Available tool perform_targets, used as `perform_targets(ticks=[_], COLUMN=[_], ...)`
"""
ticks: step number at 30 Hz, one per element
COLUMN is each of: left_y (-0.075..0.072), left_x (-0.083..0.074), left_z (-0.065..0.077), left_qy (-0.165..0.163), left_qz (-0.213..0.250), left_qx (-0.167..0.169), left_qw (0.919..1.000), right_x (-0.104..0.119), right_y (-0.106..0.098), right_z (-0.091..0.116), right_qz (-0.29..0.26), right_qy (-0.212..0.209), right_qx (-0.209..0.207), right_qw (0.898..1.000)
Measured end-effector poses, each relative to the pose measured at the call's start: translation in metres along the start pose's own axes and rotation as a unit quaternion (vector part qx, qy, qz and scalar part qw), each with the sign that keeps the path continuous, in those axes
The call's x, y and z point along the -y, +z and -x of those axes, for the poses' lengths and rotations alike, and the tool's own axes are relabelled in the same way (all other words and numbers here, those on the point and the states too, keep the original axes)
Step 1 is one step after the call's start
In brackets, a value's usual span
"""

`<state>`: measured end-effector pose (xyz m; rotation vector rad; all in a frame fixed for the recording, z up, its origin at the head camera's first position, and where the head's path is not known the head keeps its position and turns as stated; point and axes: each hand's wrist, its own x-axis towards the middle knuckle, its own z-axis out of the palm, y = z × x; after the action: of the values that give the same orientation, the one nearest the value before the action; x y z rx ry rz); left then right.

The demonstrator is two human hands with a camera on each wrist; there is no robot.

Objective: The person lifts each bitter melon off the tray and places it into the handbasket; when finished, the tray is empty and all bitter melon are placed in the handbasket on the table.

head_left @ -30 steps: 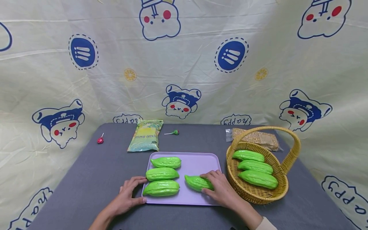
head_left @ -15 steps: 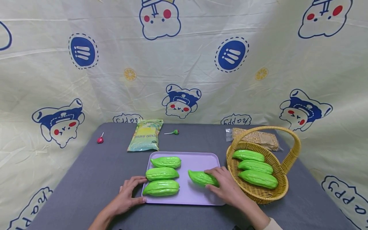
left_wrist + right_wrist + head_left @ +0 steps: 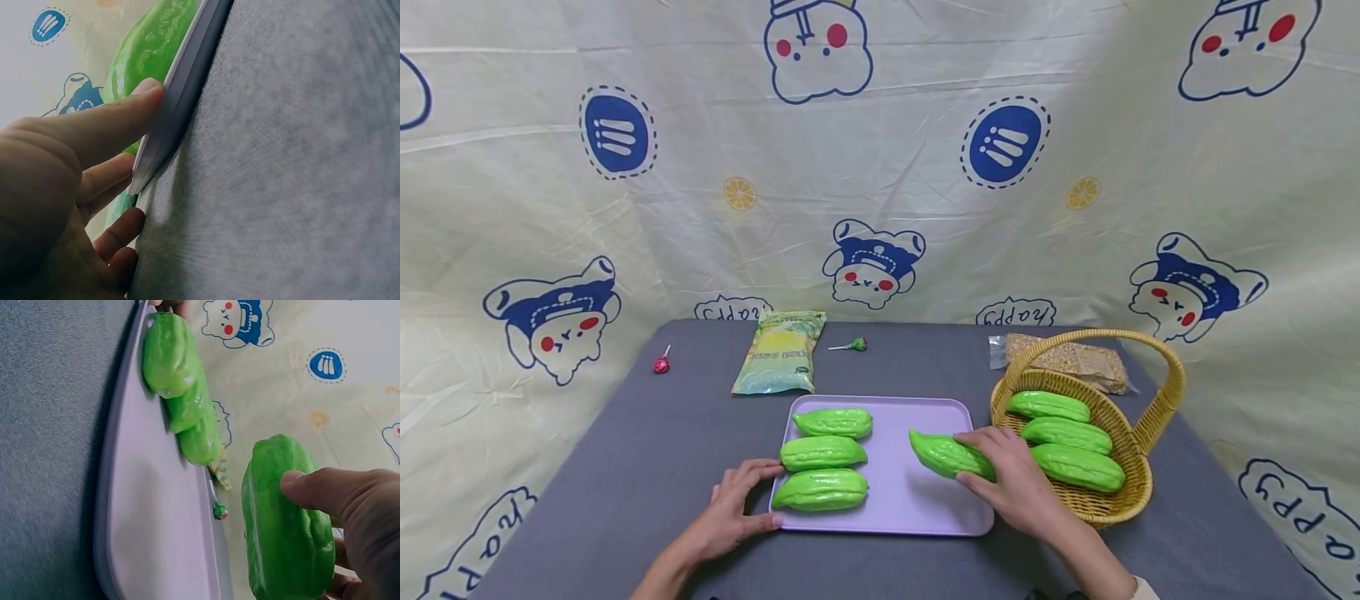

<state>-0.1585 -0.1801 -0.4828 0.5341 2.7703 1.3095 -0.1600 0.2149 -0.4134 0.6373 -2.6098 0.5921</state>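
My right hand [image 3: 1011, 479] grips a green bitter melon [image 3: 951, 455] from its right end. In the right wrist view, the thumb lies across the near side of the held bitter melon [image 3: 281, 525], and it hangs above the purple tray [image 3: 917, 521]. Three more bitter melons [image 3: 822, 491] lie stacked front to back on the tray's left half. My left hand [image 3: 730, 510] rests at the tray's left edge. In the left wrist view, its thumb [image 3: 140, 100] touches the rim and the other fingers are spread beside it.
Right of the tray stands a wicker basket [image 3: 1060, 517] with a tall arched handle, holding three bitter melons [image 3: 1078, 467]. Behind it lies a clear bag of grains [image 3: 1067, 358]. A green-yellow packet [image 3: 781, 354], a green lollipop [image 3: 859, 343] and a red lollipop [image 3: 661, 364] lie farther back.
My right hand has lifted the bitter melon off the tray and carried it right, toward the basket. The left hand has stayed at the tray's edge.
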Motion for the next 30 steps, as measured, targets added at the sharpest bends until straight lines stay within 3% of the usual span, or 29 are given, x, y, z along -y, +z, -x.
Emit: perform_targets(ticks=[14,22,30], left_y=[-0.001,-0.001,-0.001], left_x=[0.000,0.000,0.000], left_z=[0.000,-0.001,-0.001], left_qy=[0.003,-0.017,0.001], left_qz=[0.000,-0.001,-0.003], left_qx=[0.001,0.009,-0.002], left_qw=[1.0000,0.9998,1.0000], right_x=[-0.012,-0.025,-0.040], right_y=[-0.027,-0.041,-0.054], right_z=[0.010,0.019,0.029], right_qz=[0.010,0.026,0.040], right_qy=[0.012,0.019,0.018], right_qx=[-0.015,-0.025,-0.042], right_qw=[1.000,0.999,0.998])
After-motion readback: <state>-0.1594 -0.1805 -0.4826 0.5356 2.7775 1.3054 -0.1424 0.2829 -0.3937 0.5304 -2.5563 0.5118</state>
